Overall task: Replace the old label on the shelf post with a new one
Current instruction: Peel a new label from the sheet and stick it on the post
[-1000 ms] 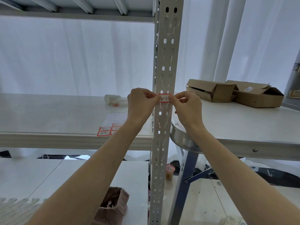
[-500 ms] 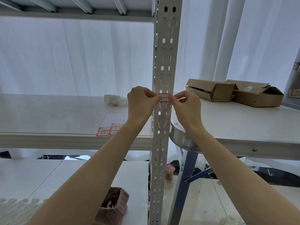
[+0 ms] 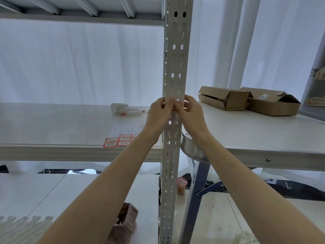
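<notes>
Both of your hands meet on the shelf post (image 3: 177, 59). The left hand (image 3: 158, 115) and right hand (image 3: 191, 114) have curled fingers (image 3: 168, 104) that pinch the label (image 3: 179, 104) flat against the post's front face. Your fingertips cover most of the label. Only its red-bordered upper right corner shows between them, and any writing on it is hidden.

Left of the post, a sticker sheet (image 3: 123, 136) lies on the shelf. Its near rows hold red-bordered labels with handwritten marks too small to read surely. Behind it, still left of the post, lie white bottles (image 3: 125, 110). Right of the post sit two cardboard boxes (image 3: 246, 101), one with a small white sticker (image 3: 263, 97) that is illegible.
</notes>
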